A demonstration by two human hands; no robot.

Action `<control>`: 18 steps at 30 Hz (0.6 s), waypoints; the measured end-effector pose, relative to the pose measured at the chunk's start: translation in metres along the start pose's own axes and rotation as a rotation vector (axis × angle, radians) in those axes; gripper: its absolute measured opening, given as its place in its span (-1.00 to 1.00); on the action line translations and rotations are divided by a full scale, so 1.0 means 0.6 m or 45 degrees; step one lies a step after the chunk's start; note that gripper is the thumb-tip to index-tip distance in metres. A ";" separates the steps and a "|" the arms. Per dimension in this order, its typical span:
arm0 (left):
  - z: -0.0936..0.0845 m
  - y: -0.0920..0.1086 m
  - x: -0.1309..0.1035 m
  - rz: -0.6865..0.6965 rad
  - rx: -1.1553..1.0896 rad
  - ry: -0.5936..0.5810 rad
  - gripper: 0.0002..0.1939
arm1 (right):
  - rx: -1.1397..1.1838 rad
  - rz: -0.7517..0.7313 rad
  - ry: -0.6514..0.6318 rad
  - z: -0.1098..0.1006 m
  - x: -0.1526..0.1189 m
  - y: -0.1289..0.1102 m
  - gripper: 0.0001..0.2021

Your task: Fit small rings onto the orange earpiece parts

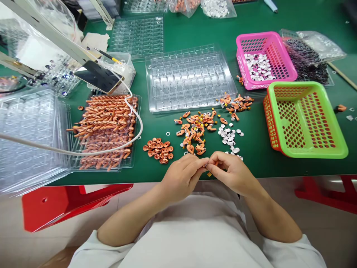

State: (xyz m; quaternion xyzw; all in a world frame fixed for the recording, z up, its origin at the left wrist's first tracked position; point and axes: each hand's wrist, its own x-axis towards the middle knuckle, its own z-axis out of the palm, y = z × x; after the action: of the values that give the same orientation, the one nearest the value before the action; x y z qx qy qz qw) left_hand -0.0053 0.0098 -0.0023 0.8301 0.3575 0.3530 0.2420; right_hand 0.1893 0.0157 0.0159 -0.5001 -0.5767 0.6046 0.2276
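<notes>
My left hand (181, 175) and my right hand (232, 171) meet at the table's front edge, fingertips pinched together. Between them is a small orange part (216, 163) with a yellow tab (209, 174) hanging below; the fingers hide most of it. Just beyond my hands lies a pile of orange earpiece-like parts (195, 128) with yellow tabs. White round discs (228, 137) are scattered to its right. Orange round cups (158, 150) form a group left of my left hand.
Clear trays (191, 80) lie behind the piles. On the left, a phone (99, 76) and a white cable (141, 124) are near a tray of orange parts (108, 126). A pink basket (266, 83) holds white discs; a green basket (315, 152) stands at right. Red stools (52, 204) are below.
</notes>
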 end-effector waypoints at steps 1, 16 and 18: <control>0.000 -0.001 0.000 0.002 -0.004 0.006 -0.70 | -0.021 -0.003 0.004 0.000 0.000 -0.002 -0.82; 0.009 -0.009 -0.013 0.057 0.163 -0.025 -0.74 | -0.082 -0.004 0.067 0.010 0.003 -0.001 -0.85; 0.009 -0.008 -0.013 0.054 0.166 -0.028 -0.74 | -0.076 0.002 0.059 0.010 0.004 0.000 -0.85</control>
State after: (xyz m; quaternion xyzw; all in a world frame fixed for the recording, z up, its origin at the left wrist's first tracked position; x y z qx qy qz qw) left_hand -0.0073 0.0062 -0.0119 0.8552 0.3596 0.3249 0.1837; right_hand 0.1829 0.0148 0.0142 -0.5210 -0.5888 0.5755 0.2253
